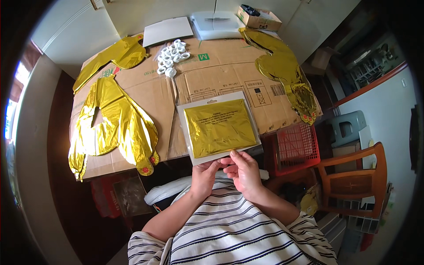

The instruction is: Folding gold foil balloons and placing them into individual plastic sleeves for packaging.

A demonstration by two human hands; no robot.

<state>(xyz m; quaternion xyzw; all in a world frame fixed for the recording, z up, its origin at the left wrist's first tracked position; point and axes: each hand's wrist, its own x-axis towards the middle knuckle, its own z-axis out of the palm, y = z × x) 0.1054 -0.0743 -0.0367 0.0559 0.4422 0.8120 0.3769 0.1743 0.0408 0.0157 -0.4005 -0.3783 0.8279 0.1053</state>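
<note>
A carton [258, 22] sits at the bench's [238, 75] far right corner. Off the near right corner stands a wooden chair [353, 185].

What the packet, the tabletop and the rim keep from view
At 6 o'clock, most of the left hand's [204, 180] fingers are hidden behind the gold packet's [221, 132] lower edge; whether the right hand's [244, 173] fingertips grip that edge cannot be told. The packet's dark print is too small to read. Toward 11 o'clock, the white rings [173, 56] overlap too much to count. At 8 o'clock, the tabletop hides part of a red bag [105, 198] in shadow; past 3 o'clock, it covers part of the red basket [309, 143]. Dim items on the shelf [384, 55] at 2 o'clock blur together. The striped shirt [229, 229] is cut off at 6 o'clock, the cabinet doors [163, 11] at 12.
</note>
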